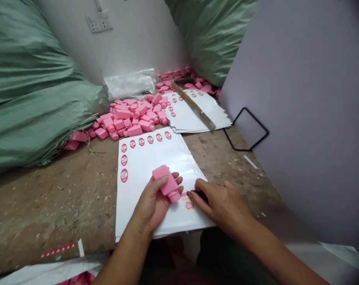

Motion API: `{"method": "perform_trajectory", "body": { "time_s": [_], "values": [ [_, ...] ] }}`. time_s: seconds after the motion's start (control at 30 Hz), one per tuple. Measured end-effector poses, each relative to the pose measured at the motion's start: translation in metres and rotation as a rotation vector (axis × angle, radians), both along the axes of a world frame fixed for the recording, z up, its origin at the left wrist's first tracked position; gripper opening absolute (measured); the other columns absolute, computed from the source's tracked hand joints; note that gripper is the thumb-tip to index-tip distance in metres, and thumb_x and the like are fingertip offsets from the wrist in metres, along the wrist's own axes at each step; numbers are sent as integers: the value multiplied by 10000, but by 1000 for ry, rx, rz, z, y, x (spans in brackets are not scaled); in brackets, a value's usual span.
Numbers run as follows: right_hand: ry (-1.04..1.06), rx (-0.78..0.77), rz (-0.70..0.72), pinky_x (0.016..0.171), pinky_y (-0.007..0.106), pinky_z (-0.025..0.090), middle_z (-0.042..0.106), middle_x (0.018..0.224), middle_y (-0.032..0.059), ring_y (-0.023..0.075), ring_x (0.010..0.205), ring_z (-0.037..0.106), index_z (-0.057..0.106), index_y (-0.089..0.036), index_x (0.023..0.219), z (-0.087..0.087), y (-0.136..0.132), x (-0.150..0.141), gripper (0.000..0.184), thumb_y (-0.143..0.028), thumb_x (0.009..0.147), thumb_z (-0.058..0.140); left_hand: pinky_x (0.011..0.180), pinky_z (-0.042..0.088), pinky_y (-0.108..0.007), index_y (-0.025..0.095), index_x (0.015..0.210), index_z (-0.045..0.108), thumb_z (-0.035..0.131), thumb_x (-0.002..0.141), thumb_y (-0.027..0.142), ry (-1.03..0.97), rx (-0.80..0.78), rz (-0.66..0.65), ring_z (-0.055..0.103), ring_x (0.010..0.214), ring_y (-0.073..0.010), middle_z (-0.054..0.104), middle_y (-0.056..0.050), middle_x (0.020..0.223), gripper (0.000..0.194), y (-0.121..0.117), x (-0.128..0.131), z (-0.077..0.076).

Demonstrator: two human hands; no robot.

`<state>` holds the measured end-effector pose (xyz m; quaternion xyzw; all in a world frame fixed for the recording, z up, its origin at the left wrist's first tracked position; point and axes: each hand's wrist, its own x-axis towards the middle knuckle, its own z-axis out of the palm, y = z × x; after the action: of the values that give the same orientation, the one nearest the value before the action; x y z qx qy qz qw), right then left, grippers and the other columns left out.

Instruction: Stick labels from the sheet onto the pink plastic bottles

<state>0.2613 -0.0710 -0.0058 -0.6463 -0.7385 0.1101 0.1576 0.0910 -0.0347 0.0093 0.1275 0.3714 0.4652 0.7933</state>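
Note:
My left hand (151,204) is wrapped round a small pink plastic bottle (165,179), its neck tilted toward my right hand. Beneath it lies a stack of white label sheets (142,170) with oval pink-and-white stickers along the top and left edges. Fingers closed, my right hand (227,204) grips a slim black tool (201,195) whose exact kind is mostly hidden by the fingers. Just beside its fingertips, near the sheet's lower right, a larger pink-and-cream label (188,203) shows on or just above the sheet.
Behind the sheets rises a pile of pink bottles (134,116). A second stack of sheets (197,111) lies under a worn wooden strip (194,106). Green sacks (33,91) bulge at the left and back. A black wire frame (251,149) leans at the right-hand partition (301,118).

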Motion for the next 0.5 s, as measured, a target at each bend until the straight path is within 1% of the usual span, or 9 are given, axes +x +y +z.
{"method": "perform_trajectory", "body": {
  "time_s": [0.07, 0.13, 0.17, 0.2, 0.23, 0.3, 0.37, 0.43, 0.5],
  "values": [
    [188, -92, -42, 614, 323, 320, 621, 607, 6, 164, 565, 517, 516, -210, 657, 1, 1, 3, 248, -389, 828, 500, 828, 550, -376, 117, 1079, 564, 614, 806, 146, 12, -8, 6, 678, 919, -233, 692, -132, 993, 279, 0, -1, 0],
    [461, -210, -93, 542, 285, 329, 575, 579, -4, 155, 553, 493, 477, -221, 620, 3, 1, 10, 309, -475, 795, 486, 780, 557, -344, 120, 1072, 568, 616, 808, 157, 33, -1, 0, 677, 899, -222, 688, -135, 1012, 271, 0, -1, 0],
    [575, -245, -127, 508, 270, 325, 550, 563, -12, 148, 538, 480, 460, -225, 613, 4, 1, 13, 334, -511, 784, 478, 760, 558, -333, 121, 1072, 570, 619, 808, 161, 42, 10, -8, 676, 891, -218, 686, -136, 1016, 272, 0, -2, 0],
    [649, -254, -157, 486, 262, 322, 532, 553, -18, 142, 522, 468, 451, -228, 611, 6, 0, 16, 353, -537, 780, 473, 746, 558, -325, 121, 1070, 573, 622, 807, 162, 51, 25, -15, 675, 886, -215, 685, -136, 1017, 271, 0, -2, 0],
    [671, -242, -178, 476, 259, 320, 523, 548, -22, 139, 511, 461, 452, -228, 614, 8, -1, 19, 367, -554, 782, 471, 738, 558, -320, 121, 1067, 575, 624, 806, 161, 58, 40, -18, 674, 880, -212, 684, -136, 1015, 269, -1, -2, 1],
    [576, -186, -174, 491, 265, 324, 540, 560, -22, 144, 518, 478, 490, -226, 638, 11, -3, 21, 364, -547, 808, 471, 731, 557, -318, 123, 1061, 579, 625, 804, 157, 72, 60, -21, 671, 873, -207, 683, -132, 1007, 263, -2, -2, 1],
    [373, -119, -108, 546, 283, 334, 603, 606, -14, 163, 561, 532, 540, -225, 686, 11, -4, 18, 302, -476, 845, 486, 727, 557, -317, 127, 1058, 580, 626, 805, 158, 83, 65, -19, 670, 869, -205, 681, -127, 1005, 260, -2, -1, 2],
    [169, -55, -35, 597, 305, 331, 660, 655, -8, 178, 592, 578, 564, -226, 734, 8, -5, 13, 220, -393, 868, 513, 724, 557, -316, 128, 1056, 581, 627, 805, 159, 87, 67, -21, 670, 867, -204, 681, -125, 1006, 257, -3, -2, 2],
    [41, 2, 7, 629, 320, 327, 688, 685, -5, 184, 601, 605, 563, -220, 756, 3, -6, 7, 186, -359, 878, 541, 731, 558, -315, 125, 1051, 583, 626, 807, 160, 82, 71, -28, 670, 870, -202, 682, -127, 1008, 250, -3, -2, 2]
  ]
}}
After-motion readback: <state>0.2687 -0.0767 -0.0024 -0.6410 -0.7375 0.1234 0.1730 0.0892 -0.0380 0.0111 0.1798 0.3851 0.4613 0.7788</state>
